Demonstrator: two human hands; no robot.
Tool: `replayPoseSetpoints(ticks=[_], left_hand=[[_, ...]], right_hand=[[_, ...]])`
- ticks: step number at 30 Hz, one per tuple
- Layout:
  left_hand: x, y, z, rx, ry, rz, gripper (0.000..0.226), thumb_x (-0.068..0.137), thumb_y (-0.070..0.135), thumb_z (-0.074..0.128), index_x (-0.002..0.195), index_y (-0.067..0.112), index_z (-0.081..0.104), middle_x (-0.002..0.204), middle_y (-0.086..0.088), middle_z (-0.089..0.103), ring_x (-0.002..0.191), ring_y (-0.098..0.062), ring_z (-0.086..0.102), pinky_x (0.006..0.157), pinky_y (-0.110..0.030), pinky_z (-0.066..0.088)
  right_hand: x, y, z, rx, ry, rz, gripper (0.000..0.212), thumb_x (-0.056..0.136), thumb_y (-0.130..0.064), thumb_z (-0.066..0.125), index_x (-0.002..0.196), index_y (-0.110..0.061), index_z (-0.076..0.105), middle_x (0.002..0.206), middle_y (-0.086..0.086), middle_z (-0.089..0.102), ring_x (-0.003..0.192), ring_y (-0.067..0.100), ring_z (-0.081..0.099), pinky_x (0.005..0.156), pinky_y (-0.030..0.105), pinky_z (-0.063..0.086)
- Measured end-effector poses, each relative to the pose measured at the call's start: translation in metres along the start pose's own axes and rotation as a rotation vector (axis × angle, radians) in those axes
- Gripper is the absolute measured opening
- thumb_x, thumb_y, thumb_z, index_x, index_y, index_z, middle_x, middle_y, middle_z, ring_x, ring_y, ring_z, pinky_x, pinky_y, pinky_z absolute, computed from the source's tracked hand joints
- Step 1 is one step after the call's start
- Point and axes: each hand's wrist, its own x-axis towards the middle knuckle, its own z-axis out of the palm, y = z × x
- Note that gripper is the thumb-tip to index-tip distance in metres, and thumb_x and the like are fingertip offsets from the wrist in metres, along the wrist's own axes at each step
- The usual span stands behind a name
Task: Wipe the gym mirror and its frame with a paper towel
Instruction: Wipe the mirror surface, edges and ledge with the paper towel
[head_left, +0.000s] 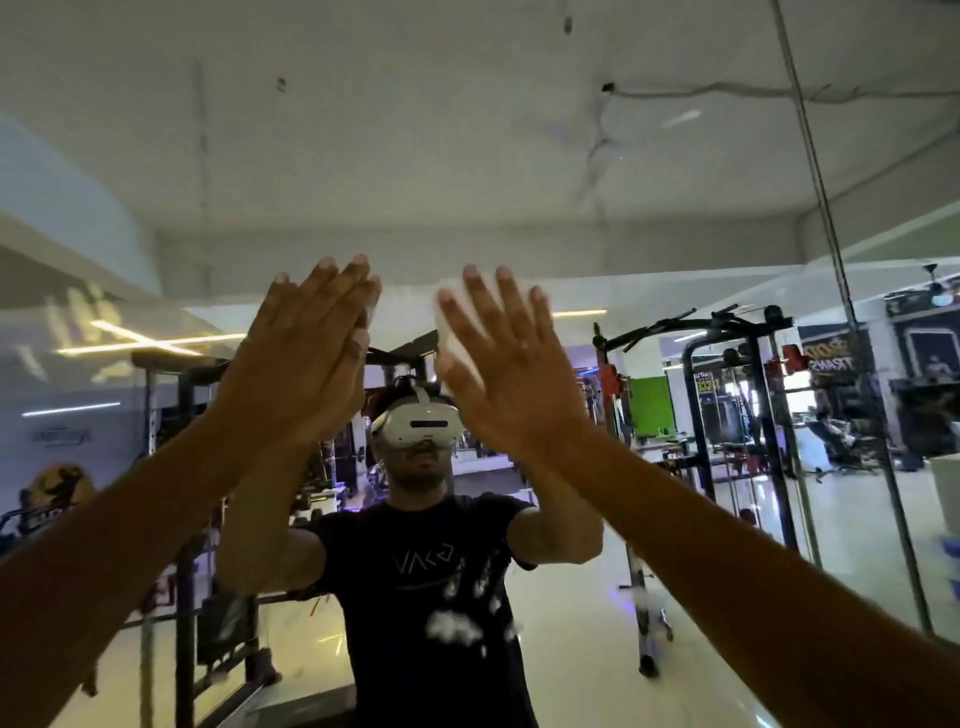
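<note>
Both arms are raised toward the gym mirror (675, 234), which fills the view and reflects the room.

Left hand (306, 358): fingers straight and close together, flat against the glass at upper centre. Its grip holds nothing; the reflected hand meets it at the fingertips.

Right hand (511, 374): fingers straight and spread, pressing a white paper towel (451, 332) against the glass. The towel shows as a blurred white patch behind the fingers, mostly hidden by the hand. The grip is not curled round the towel; it is held by flat pressure.

White smears (452, 626) lie on the glass below the right hand, over the reflected dark T-shirt (415, 597). A vertical seam or frame strip (826, 208) runs down the right side of the mirror. The reflection shows the person wearing a white headset (422, 423) and a black power rack (748, 364) on a glossy floor (571, 649).
</note>
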Motion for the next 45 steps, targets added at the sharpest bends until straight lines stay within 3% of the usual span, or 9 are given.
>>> replayPoseSetpoints(ticks=[3, 9, 14, 19, 24, 29, 34, 39, 45], left_hand=[[-0.004, -0.006, -0.013, -0.021, -0.033, -0.017, 0.062, 0.115, 0.039, 0.02, 0.174, 0.021, 0.023, 0.182, -0.002, 0.016, 0.17, -0.023, 0.01, 0.137, -0.054, 0.002], [-0.009, -0.026, -0.018, 0.002, 0.027, -0.031, 0.061, 0.114, 0.032, 0.029, 0.173, 0.019, 0.026, 0.182, -0.003, 0.018, 0.17, -0.022, 0.011, 0.137, -0.05, -0.001], [-0.015, -0.037, -0.019, -0.004, 0.028, -0.022, 0.06, 0.115, 0.033, 0.024, 0.174, 0.02, 0.025, 0.182, -0.002, 0.018, 0.17, -0.021, 0.011, 0.137, -0.056, 0.007], [-0.023, -0.058, -0.013, -0.051, 0.032, -0.019, 0.06, 0.115, 0.033, 0.023, 0.174, 0.026, 0.02, 0.182, -0.006, 0.018, 0.169, -0.028, 0.014, 0.134, -0.067, 0.009], [-0.028, -0.058, -0.027, -0.011, 0.038, -0.031, 0.06, 0.115, 0.032, 0.024, 0.172, 0.017, 0.029, 0.181, -0.005, 0.021, 0.169, -0.026, 0.015, 0.136, -0.059, 0.009], [-0.038, -0.075, -0.025, 0.053, 0.024, -0.034, 0.061, 0.115, 0.034, 0.016, 0.175, 0.021, 0.019, 0.184, -0.001, 0.009, 0.17, -0.023, 0.004, 0.137, -0.056, 0.003], [-0.039, -0.08, -0.022, 0.035, 0.024, -0.024, 0.061, 0.116, 0.036, 0.012, 0.175, 0.025, 0.015, 0.184, 0.003, 0.007, 0.17, -0.019, 0.003, 0.137, -0.056, 0.003], [-0.044, -0.083, -0.026, -0.028, -0.001, -0.015, 0.061, 0.114, 0.036, 0.018, 0.174, 0.023, 0.02, 0.183, -0.002, 0.014, 0.17, -0.022, 0.008, 0.137, -0.057, 0.004], [-0.046, -0.079, -0.021, 0.003, -0.005, -0.049, 0.061, 0.115, 0.037, 0.011, 0.176, 0.029, 0.01, 0.184, 0.004, 0.003, 0.17, -0.019, 0.0, 0.136, -0.058, 0.003]], right_hand=[[-0.019, -0.016, 0.005, 0.013, -0.088, -0.263, 0.073, 0.114, -0.063, 0.03, 0.177, -0.029, 0.013, 0.186, 0.004, -0.001, 0.171, 0.03, -0.008, 0.138, 0.058, 0.0], [0.04, -0.008, -0.001, -0.008, 0.066, 0.201, 0.071, 0.115, -0.06, 0.014, 0.178, -0.026, 0.009, 0.186, 0.008, -0.004, 0.171, 0.035, -0.005, 0.137, 0.062, 0.002], [-0.008, -0.059, 0.015, 0.008, -0.078, -0.335, 0.065, 0.117, -0.055, 0.027, 0.177, -0.03, 0.017, 0.186, 0.003, 0.004, 0.172, 0.029, -0.005, 0.138, 0.057, 0.0], [0.052, -0.042, 0.005, 0.036, 0.068, 0.174, 0.065, 0.118, -0.055, 0.02, 0.177, -0.03, 0.01, 0.186, 0.002, -0.004, 0.171, 0.029, -0.007, 0.138, 0.059, 0.002], [0.012, -0.09, 0.021, 0.024, -0.045, -0.249, 0.065, 0.117, -0.054, 0.028, 0.177, -0.031, 0.017, 0.186, 0.002, 0.003, 0.172, 0.028, -0.005, 0.138, 0.057, -0.001], [0.057, -0.071, 0.01, 0.053, 0.086, 0.245, 0.066, 0.117, -0.054, 0.017, 0.177, -0.03, 0.01, 0.186, 0.002, -0.005, 0.171, 0.029, -0.008, 0.137, 0.06, 0.001], [0.021, -0.113, 0.025, 0.067, 0.014, -0.136, 0.063, 0.117, -0.052, 0.022, 0.176, -0.031, 0.02, 0.186, 0.001, 0.005, 0.172, 0.027, -0.004, 0.137, 0.059, 0.003], [0.043, -0.087, 0.014, 0.048, 0.063, 0.369, 0.065, 0.117, -0.053, 0.015, 0.177, -0.03, 0.008, 0.185, 0.003, -0.007, 0.171, 0.031, -0.011, 0.137, 0.06, 0.0], [-0.006, -0.101, 0.024, 0.051, -0.028, -0.066, 0.061, 0.119, -0.05, 0.026, 0.177, -0.034, 0.015, 0.186, -0.003, -0.002, 0.171, 0.024, -0.009, 0.137, 0.059, 0.003]])
